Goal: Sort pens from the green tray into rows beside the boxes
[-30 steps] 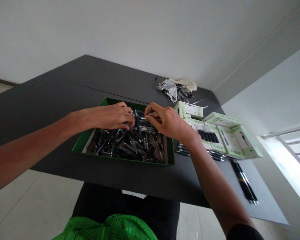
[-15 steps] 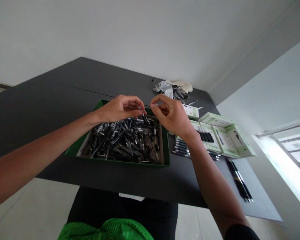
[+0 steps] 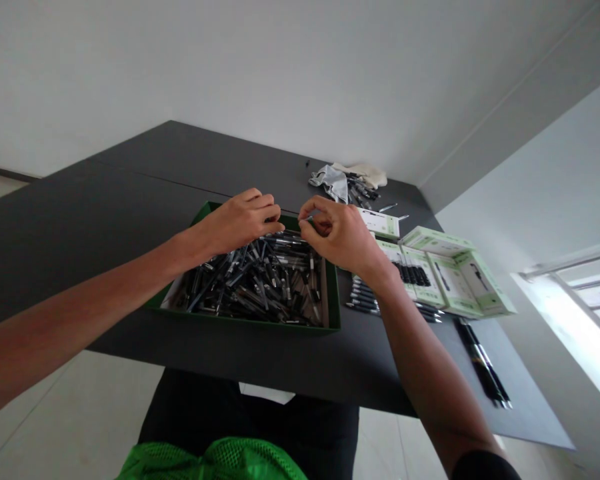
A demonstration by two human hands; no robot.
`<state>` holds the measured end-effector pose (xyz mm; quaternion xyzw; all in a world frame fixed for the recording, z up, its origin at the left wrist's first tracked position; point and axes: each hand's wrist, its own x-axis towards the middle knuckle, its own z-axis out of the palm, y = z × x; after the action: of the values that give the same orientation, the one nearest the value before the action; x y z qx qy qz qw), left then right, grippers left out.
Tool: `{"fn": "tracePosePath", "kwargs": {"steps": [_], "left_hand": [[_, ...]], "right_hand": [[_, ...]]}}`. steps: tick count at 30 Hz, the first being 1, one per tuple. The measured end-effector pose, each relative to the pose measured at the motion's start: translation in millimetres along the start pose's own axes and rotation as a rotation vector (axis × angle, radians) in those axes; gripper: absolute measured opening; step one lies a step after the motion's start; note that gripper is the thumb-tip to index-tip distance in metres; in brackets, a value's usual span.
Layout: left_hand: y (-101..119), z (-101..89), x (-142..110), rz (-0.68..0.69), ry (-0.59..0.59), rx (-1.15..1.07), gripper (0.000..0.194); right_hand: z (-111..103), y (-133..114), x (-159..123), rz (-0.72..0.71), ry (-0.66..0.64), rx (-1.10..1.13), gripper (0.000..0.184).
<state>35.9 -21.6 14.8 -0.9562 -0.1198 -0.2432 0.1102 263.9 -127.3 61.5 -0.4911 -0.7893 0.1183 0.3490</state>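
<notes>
We've got black-and-silver pens (image 3: 260,283) heaped in a green box (image 3: 245,322) on a dark table (image 3: 105,233), long axes pointing every which way, no common direction. Open green-and-white pen packs (image 3: 453,277) and a row of pens (image 3: 363,305) sit right of the box, nothing blocking the pile. Our left hand (image 3: 240,223) curls just above the pile's far side, our right hand (image 3: 337,235) pinches thumb toward forefinger over the box's far right corner; we cannot tell whether either holds anything.
</notes>
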Motion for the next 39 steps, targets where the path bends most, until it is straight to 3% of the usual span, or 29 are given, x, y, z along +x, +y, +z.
{"fn": "tracePosePath", "kwargs": {"steps": [3,6,8,11,14,21,31,39], "left_hand": [[12.2,1.0,2.7,-0.135,0.076,-0.222,0.021],[23.1,4.4,5.7,-0.38,0.169,-0.661,0.033],[27.5,6.5,7.1,-0.484,0.151,-0.904,0.039],[31.1,9.4,8.0,-0.535,0.109,-1.07,0.043],[33.8,12.7,8.0,-0.53,0.11,-1.144,0.042],[35.4,14.4,10.2,-0.527,0.245,-1.183,0.039],[35.1,19.8,12.3,-0.514,0.359,-1.282,0.031],[37.3,11.6,15.7,-0.502,0.316,-1.223,0.036]], "right_hand": [[0.4,0.2,-0.3,-0.001,-0.015,-0.014,0.005],[0.0,0.5,-0.4,0.002,-0.025,-0.003,0.007],[-0.3,0.5,-0.1,0.012,-0.026,0.023,0.008],[1.9,2.4,1.3,0.032,-0.007,0.09,0.009],[11.2,9.1,3.9,0.062,-0.009,0.244,0.009],[40.0,23.9,9.7,0.112,-0.017,0.719,0.041],[41.6,15.5,9.0,0.173,0.007,0.81,0.052],[38.3,16.1,9.3,0.156,0.055,0.724,0.054]]}}
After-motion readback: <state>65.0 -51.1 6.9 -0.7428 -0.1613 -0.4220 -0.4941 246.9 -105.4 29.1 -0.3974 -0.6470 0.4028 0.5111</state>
